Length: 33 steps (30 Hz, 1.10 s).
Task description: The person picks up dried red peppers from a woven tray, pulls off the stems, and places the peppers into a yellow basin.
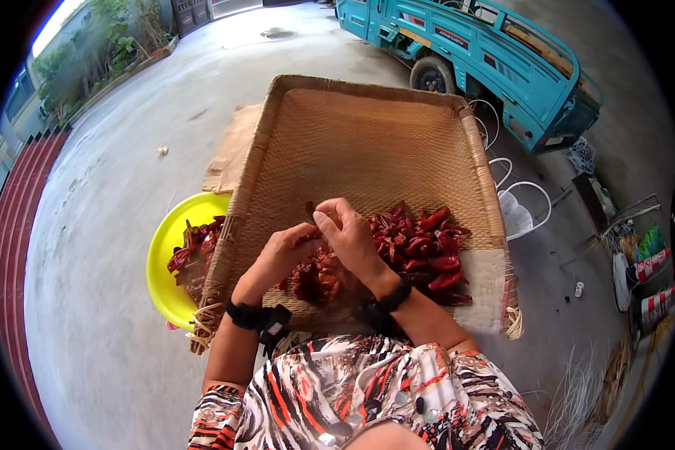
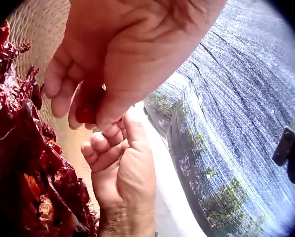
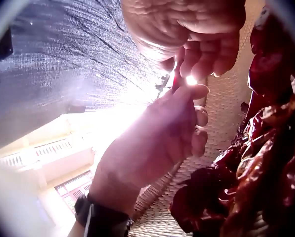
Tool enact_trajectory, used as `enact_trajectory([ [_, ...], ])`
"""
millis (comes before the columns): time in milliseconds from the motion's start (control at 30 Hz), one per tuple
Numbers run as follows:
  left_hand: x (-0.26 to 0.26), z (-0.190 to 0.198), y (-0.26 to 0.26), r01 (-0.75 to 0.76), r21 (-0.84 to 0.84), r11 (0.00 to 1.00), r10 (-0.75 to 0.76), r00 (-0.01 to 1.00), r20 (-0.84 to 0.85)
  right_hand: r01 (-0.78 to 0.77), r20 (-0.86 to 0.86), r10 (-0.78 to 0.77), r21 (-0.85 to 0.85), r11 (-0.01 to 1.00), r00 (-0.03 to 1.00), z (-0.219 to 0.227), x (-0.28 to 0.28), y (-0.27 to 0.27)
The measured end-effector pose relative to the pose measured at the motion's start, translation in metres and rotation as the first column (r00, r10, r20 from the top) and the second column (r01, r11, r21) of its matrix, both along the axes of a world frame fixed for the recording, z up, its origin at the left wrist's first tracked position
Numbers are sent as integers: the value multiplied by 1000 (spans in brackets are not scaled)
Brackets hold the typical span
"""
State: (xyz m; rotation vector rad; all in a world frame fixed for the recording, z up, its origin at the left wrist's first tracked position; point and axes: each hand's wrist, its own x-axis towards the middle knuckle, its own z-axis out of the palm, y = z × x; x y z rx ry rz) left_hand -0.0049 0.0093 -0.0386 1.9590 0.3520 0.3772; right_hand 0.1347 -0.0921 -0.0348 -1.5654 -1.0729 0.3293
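Note:
Over a woven basket (image 1: 367, 142), both hands meet at one dried red pepper (image 2: 89, 104). The left hand (image 1: 283, 253) holds the pepper in its curled fingers, seen large at the top of the left wrist view. Fingertips of the right hand (image 1: 350, 238) pinch the pepper's end, close against the left fingers. In the right wrist view a thin red part of the pepper shows between the two hands; the rest is hidden by fingers. Below and beside the hands lies a pile of dried red peppers (image 1: 431, 251), shiny and wrinkled.
A yellow basin (image 1: 160, 259) with more red peppers stands left of the basket, partly under its edge. Flat cardboard (image 1: 235, 146) lies behind it. White buckets (image 1: 514, 214) stand at the right, and a blue cargo tricycle (image 1: 495, 64) is parked farther back.

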Motion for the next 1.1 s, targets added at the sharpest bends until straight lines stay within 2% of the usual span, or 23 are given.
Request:
enact_trajectory([
  [33,0,1,-1,0,-85,996,-2,1000,-23,-5,-17,5,14,1000,1000,0,2,0],
  [133,2,2,-3,-126,-271,954,151,986,73,-1,-101,11,102,995,995,-9,10,2],
  [167,1,3,-2,-111,-411,905,174,977,121,4,-134,15,140,990,991,-11,12,2],
  [300,-4,3,6,-1,-554,833,99,984,147,-63,-334,69,29,998,940,-4,12,-1],
  [367,-4,6,5,35,-552,833,61,986,154,-98,-395,90,0,995,914,-3,10,-1],
  [467,-3,14,1,52,-576,816,47,987,154,-248,-393,207,-55,967,896,-9,14,-1],
  [500,-3,13,1,41,-576,816,62,986,158,-214,-382,185,-35,976,905,-6,12,-1],
  [533,-3,13,2,27,-575,818,81,984,161,-148,-336,135,-14,989,932,-4,12,-2],
  [600,-1,6,6,-79,-539,839,210,960,186,-28,-248,37,38,999,968,0,16,-4],
  [667,0,6,7,-181,-616,766,429,858,282,39,-215,-25,62,997,976,4,28,-6],
  [767,-4,2,18,-298,-679,671,701,554,449,105,-69,-102,40,994,992,6,52,-16],
  [800,-4,5,19,-376,-724,578,805,409,430,143,2,-143,1,990,990,6,62,-21],
  [867,-12,2,33,-383,-783,490,871,261,417,178,197,-165,-52,983,966,10,82,-33],
  [900,-15,5,36,-393,-817,422,906,211,366,230,260,-188,-138,963,947,18,89,-41],
  [933,-21,8,40,-416,-825,381,924,204,324,289,326,-209,-220,932,922,24,98,-51],
  [1000,-33,5,49,-167,-896,412,901,223,373,425,485,-224,-358,831,846,22,120,-70],
  [1067,-33,12,48,-135,-934,331,926,234,295,529,577,-226,-434,729,785,7,145,-87],
  [1100,-31,12,46,-139,-943,302,935,238,264,527,577,-209,-464,712,790,3,150,-94],
])
